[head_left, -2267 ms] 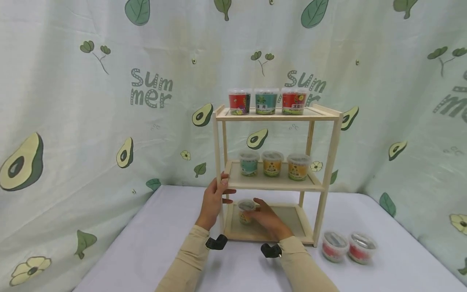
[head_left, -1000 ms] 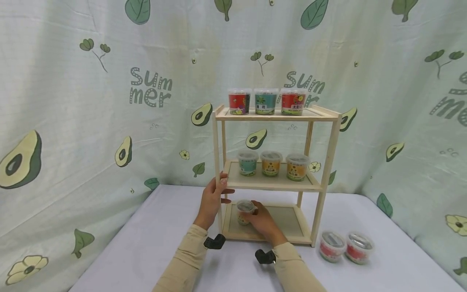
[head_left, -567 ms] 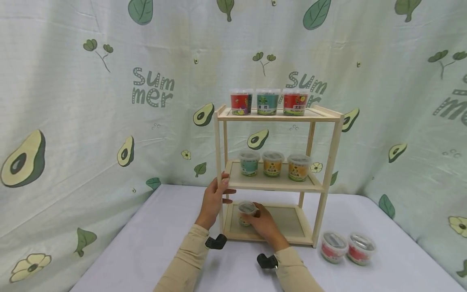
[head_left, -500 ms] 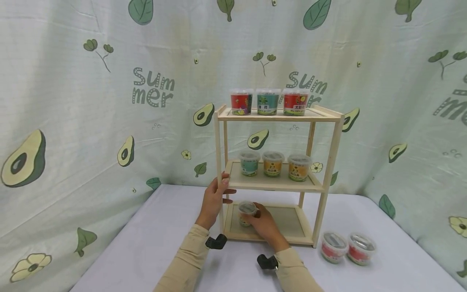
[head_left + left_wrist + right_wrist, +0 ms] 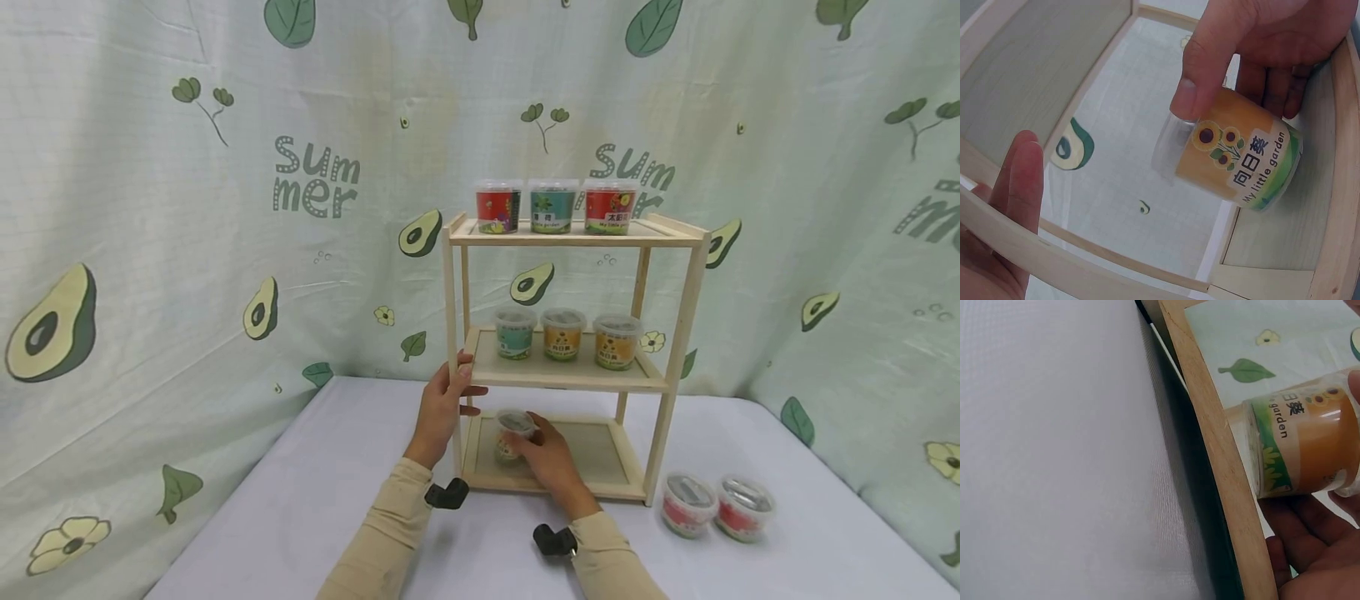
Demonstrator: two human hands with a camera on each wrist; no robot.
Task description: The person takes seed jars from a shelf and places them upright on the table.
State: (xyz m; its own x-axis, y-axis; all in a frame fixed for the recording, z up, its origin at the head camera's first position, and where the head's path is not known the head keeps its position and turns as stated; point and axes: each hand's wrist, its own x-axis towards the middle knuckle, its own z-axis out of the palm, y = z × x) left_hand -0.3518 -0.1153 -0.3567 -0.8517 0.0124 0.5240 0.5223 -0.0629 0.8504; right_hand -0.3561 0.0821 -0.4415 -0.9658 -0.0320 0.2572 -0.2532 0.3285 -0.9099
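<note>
On the bottom shelf's left part, my right hand (image 5: 546,457) holds a clear-lidded plastic cup (image 5: 506,446) with an orange sunflower label, thumb on one side and fingers on the other. The left wrist view shows this cup (image 5: 1241,150) upright over the shelf board, its label reading "My little garden". Whether its base touches the board is unclear. My left hand (image 5: 437,414) grips the left front post of the wooden shelf rack (image 5: 570,382) near the middle tier, thumb in front and fingers reaching behind it.
Three cups stand along the top tier, a teal one (image 5: 551,208) between two red ones. The middle tier bears a teal cup (image 5: 514,336) and two orange cups (image 5: 615,346). Two red-labelled cups (image 5: 688,507) stand on the white tabletop right of the rack. A printed curtain hangs behind.
The right hand and its cup have shifted slightly to the right along the bottom shelf. The left hand stays on the post. The other cups keep their places.
</note>
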